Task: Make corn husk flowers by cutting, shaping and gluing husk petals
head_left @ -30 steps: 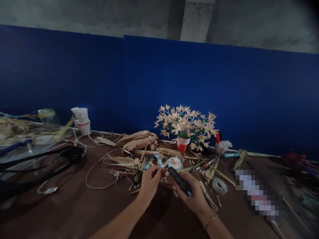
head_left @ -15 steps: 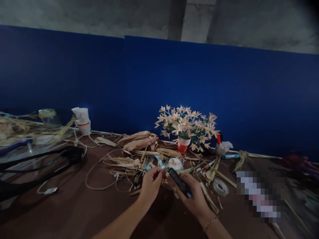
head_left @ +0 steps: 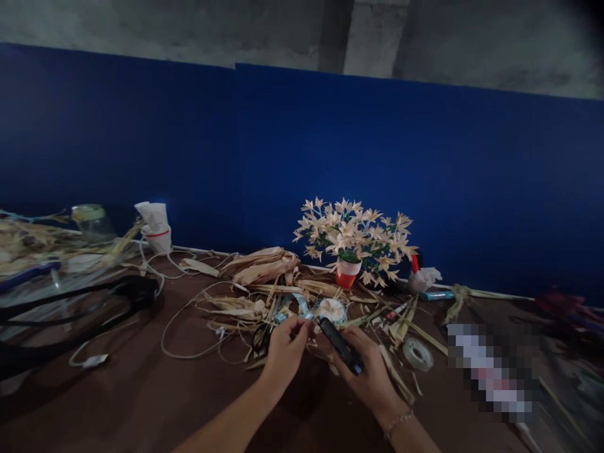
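Near the middle of the table, my left hand is closed, thumb and fingertips pinched together; whatever lies in the pinch is too small to make out. My right hand grips a slim black hand tool, whose front end points at my left fingertips. Its exact kind does not show. Just beyond both hands lie a roll with a light-blue rim, a light-blue ribbon and dry corn husks. Behind them stands a red and white cup holding many pale husk flowers.
A clear tape roll lies right of my right hand. A white cable loops across the brown table on the left. Farther left are a black strap, a white cup and a glass jar. A blue partition closes off the back.
Both hands keep almost the same pose and place, and the black tool still points at my left fingertips. The view has shifted very slightly.
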The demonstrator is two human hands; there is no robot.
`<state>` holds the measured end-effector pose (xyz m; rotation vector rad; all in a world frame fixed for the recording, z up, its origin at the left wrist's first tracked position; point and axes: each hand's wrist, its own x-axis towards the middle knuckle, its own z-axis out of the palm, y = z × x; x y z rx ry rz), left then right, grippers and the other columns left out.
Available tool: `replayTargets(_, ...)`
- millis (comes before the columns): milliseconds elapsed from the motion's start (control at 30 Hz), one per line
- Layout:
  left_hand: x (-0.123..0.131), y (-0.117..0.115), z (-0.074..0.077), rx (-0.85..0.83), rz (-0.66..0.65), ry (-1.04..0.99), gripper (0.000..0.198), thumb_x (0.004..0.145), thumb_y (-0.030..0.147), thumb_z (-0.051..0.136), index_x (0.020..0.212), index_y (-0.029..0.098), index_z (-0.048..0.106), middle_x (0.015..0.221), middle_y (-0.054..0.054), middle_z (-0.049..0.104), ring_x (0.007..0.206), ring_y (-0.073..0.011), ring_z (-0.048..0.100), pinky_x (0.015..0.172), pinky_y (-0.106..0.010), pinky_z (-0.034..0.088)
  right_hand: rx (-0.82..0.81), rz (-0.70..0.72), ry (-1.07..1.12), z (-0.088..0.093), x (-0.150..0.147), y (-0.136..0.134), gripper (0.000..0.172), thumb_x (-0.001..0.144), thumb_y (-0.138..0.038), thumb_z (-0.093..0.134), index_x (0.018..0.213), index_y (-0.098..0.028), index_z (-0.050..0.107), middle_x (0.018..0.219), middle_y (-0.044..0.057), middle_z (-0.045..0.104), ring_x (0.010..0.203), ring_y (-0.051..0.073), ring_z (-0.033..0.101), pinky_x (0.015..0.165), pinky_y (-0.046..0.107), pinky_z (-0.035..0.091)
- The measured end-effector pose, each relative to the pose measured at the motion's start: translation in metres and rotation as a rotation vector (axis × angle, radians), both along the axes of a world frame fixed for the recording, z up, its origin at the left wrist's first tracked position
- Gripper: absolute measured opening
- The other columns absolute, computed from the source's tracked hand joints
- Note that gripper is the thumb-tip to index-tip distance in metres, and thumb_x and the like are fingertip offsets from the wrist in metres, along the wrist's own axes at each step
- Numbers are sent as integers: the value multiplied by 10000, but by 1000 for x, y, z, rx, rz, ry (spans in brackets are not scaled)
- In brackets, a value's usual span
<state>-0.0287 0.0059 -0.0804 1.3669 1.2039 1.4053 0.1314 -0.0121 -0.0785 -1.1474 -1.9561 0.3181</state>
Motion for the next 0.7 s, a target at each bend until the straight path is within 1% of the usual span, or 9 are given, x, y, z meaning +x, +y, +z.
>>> replayTargets(167,0,-1,2,-3,12,-8,278,699,401,524,596,150,586,540,-4,567,538,-133,500,521,-210,372,9,-14,3,4,-1,-1,78,696,-130,498,645,-187,516,670,22,536,621,143,526,564,221,420)
replayTargets(367,0,0,-1,1,-8,-3,281,697,403,535,587,151,593,543,-9,574,536,-135,510,519,-209,379,29,21,20,3,-1,-2,104,670,-91,506,698,-186,537,712,29,558,659,149,544,590,225,434)
replayTargets(467,-1,0,0,-7,-3,4,277,692,402,543,590,150,598,536,-5,576,527,-133,508,510,-208,376,30,-23,14,1,1,0,83,680,-104,501,690,-183,525,710,33,547,646,149,534,580,228,426)
replayTargets(567,-2,0,1,-3,26,13,282,696,402,536,584,150,596,534,-4,572,546,-138,508,523,-211,378,16,-49,4,3,4,-1,74,688,-118,493,656,-181,513,678,25,532,623,144,520,570,224,411)
replayTargets(633,-1,1,-1,12,26,3,284,697,400,536,582,147,593,541,-6,569,556,-137,504,537,-213,379,11,9,-13,5,4,-2,62,681,-125,496,668,-183,513,671,18,531,618,143,513,565,220,401)
replayTargets(700,0,2,-5,12,-6,-36,286,688,405,546,583,142,589,542,-9,564,544,-131,495,531,-214,377,12,85,-25,6,3,-3,49,681,-140,498,692,-187,509,672,13,530,613,140,505,559,216,392)
